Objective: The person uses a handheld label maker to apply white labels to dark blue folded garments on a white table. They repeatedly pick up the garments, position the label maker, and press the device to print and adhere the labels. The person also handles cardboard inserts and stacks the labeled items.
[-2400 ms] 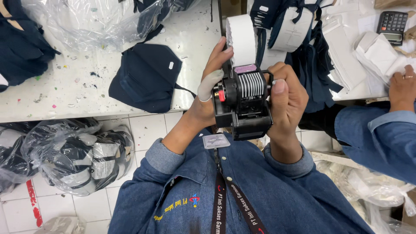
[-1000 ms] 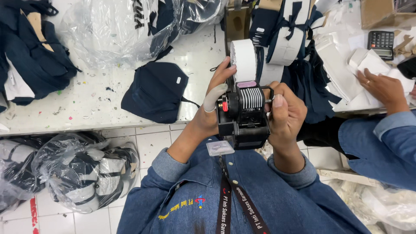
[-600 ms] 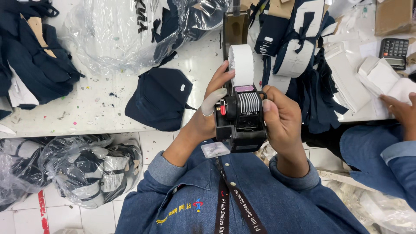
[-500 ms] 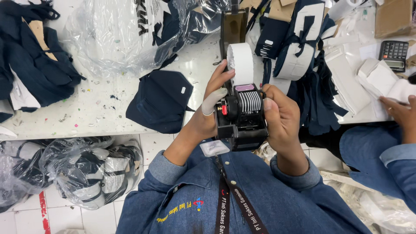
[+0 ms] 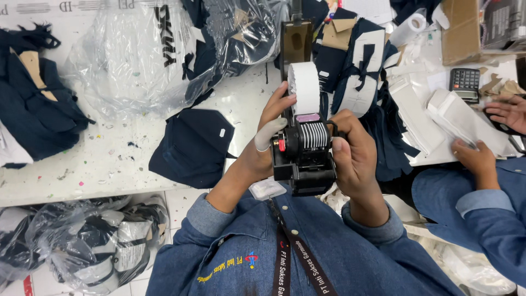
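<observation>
Both hands grip a black label gun [image 5: 303,156] above the table edge: left hand [image 5: 267,142] clamped on its side, right hand [image 5: 353,156] wrapped around the other. Beyond lies a folded navy garment [image 5: 192,145], then a plastic bag [image 5: 159,52].

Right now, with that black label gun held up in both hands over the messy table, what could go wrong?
The label gun is held above the table's near edge, so a slip of the left hand or right hand might send it to the floor. The white label roll sits exposed on top; a finger pressing on it could crease the paper. A co-worker's hands sort white pieces close by, so elbows may bump.
</observation>
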